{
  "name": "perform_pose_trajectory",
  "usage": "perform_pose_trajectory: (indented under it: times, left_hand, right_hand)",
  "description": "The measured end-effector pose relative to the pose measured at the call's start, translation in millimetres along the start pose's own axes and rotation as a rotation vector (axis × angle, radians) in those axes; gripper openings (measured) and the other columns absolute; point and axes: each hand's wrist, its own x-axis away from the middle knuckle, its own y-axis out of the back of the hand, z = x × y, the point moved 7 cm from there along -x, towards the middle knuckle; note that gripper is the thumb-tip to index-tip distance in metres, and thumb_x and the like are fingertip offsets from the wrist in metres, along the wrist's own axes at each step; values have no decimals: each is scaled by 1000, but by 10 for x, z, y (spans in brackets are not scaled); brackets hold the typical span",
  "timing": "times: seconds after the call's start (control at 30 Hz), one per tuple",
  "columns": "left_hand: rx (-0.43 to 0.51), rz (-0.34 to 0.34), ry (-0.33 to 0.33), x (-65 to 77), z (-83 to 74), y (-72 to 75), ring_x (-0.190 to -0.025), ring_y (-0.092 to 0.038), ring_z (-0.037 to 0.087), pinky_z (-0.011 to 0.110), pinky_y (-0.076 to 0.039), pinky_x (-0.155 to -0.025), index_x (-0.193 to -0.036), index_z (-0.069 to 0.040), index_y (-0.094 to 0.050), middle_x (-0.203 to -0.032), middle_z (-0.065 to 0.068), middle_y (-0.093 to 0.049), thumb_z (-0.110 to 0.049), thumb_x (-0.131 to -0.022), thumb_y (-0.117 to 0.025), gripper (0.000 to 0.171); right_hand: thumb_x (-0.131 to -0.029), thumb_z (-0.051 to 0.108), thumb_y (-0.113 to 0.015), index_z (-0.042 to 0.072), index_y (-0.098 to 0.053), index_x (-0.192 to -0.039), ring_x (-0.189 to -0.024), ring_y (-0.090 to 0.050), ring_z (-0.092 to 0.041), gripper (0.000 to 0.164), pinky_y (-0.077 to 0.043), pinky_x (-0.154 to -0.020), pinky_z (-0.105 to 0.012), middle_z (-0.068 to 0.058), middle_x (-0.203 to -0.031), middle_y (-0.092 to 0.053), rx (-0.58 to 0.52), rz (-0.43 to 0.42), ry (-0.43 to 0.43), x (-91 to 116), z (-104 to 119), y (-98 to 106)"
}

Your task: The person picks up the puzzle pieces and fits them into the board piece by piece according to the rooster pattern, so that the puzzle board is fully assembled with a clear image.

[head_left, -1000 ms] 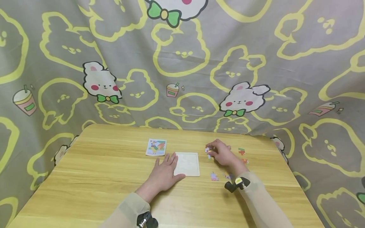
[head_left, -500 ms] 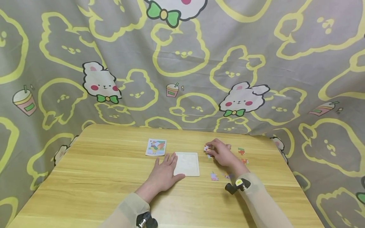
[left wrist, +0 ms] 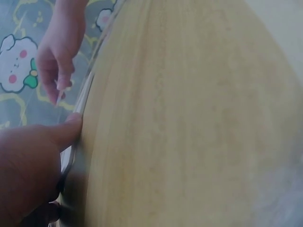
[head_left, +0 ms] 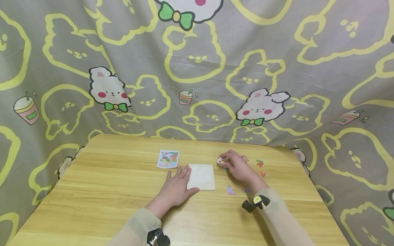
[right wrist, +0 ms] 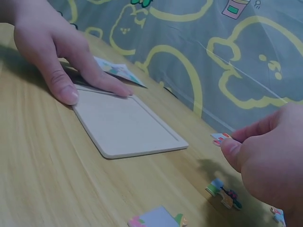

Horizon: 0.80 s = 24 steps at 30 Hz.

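My right hand [head_left: 240, 168] pinches a small jigsaw puzzle piece [right wrist: 219, 138] between thumb and index finger, raised off the table. In the right wrist view a colourful jigsaw piece [right wrist: 223, 193] lies beneath that hand. My left hand [head_left: 174, 188] rests with fingers spread at the left side of a shallow white puzzle tray [head_left: 201, 177]. In the right wrist view, its thumb and a finger touch the tray's edge. The tray's inside is plain white. In the left wrist view, the left hand [left wrist: 33, 165] shows at the lower left and its fingertips are mostly hidden.
A printed picture card [head_left: 168, 159] lies behind the left hand. Several loose pieces lie right of the tray, including a purple one [head_left: 231, 190], a red-and-green one [head_left: 260, 163] and an orange one [head_left: 263, 174]. A patterned curtain [head_left: 197, 75] hangs behind the wooden table [head_left: 101, 177].
The right hand has lifted the pinched puzzle piece and shifted slightly left toward the tray. The left hand and tray stay where they were.
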Motion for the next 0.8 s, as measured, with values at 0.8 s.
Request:
perform_pose_trajectory:
  times: [0.8]
  left_hand:
    - [0,6,4,-5,14,-13,-156,-25,42,72,-19,-119,-161,4,-39,-169,17,-32,-63,-103,-55,90]
  right_hand:
    - [-107,16,-65,9,-64,-138,-109,-64,-19,32,-45,-99,-48,2,-124,-66,-73,49,11,26,95,-72]
